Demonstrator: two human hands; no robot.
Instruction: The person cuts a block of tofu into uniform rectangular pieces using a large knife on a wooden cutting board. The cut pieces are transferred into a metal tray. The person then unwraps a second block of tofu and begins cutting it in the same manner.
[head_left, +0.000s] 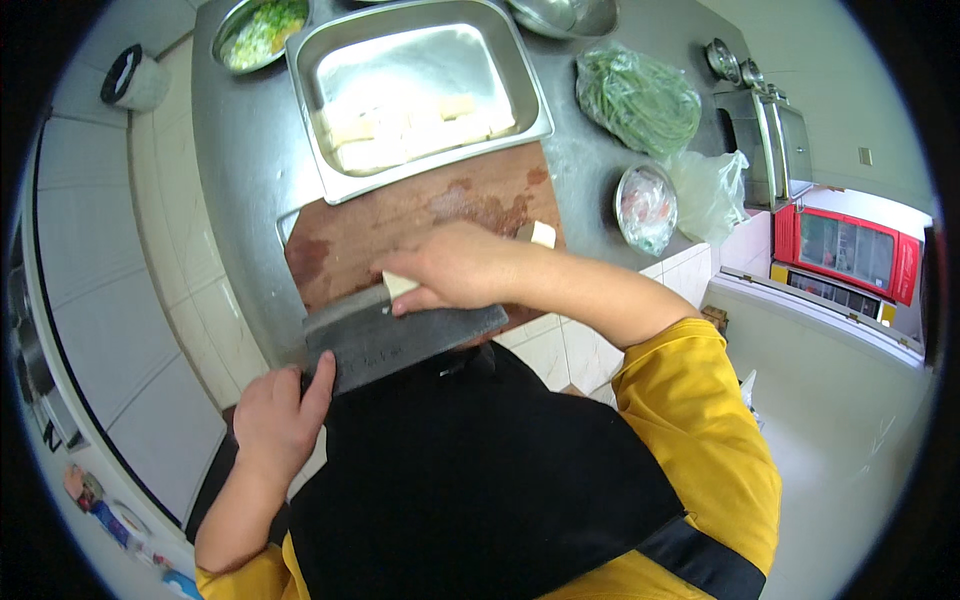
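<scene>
My left hand (281, 420) grips the handle end of a Chinese cleaver (405, 337), its thumb resting on the side of the broad dark blade. The blade lies flat-side up along the near edge of a wooden cutting board (360, 225). Over the board, the fingers of my right hand (457, 266) close around a pale cream-coloured food piece (397, 285), right at the cleaver's far edge. Part of that piece is hidden by the fingers. Another pale piece (541, 235) sits at the board's right side, partly behind my right forearm.
Beyond the board, a deep steel pan (532, 112) holds several pale pieces. A bowl of chopped greens (262, 34) stands far left. On the steel table's (240, 157) right are bagged green vegetables (637, 101), a plastic-covered bowl (645, 206) and a plastic bag (709, 191).
</scene>
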